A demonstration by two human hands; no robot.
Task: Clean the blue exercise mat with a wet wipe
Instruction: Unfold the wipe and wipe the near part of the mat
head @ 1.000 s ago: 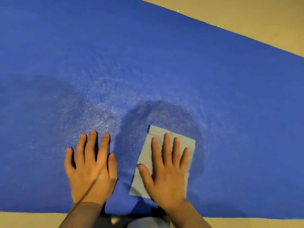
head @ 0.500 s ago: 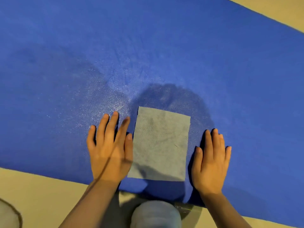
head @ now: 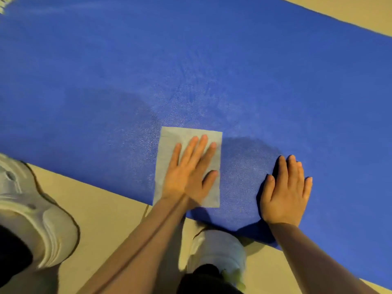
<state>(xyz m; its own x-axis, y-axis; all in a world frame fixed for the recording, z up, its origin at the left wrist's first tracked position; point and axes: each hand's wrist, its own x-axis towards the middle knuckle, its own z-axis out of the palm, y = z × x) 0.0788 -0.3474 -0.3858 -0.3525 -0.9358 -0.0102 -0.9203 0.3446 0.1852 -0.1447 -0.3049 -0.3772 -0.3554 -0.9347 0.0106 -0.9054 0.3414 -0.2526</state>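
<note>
1. Lying flat near the lower middle of the frame, a pale grey rectangular wet wipe [head: 186, 143] is spread on the large blue textured exercise mat [head: 233, 71], close to the mat's near edge.
2. The left hand [head: 192, 172] is pressed flat on the wipe, with fingers straight and slightly spread; nothing is gripped.
3. The right hand [head: 285, 189] is laid flat on the bare mat, to the right of the wipe and apart from it, with fingers straight and held together.
4. A darker patch is seen on the mat between the two hands.
5. The beige floor [head: 110, 204] is seen below the mat, with two white shoes [head: 31, 213] on it at the lower left and lower middle.
</note>
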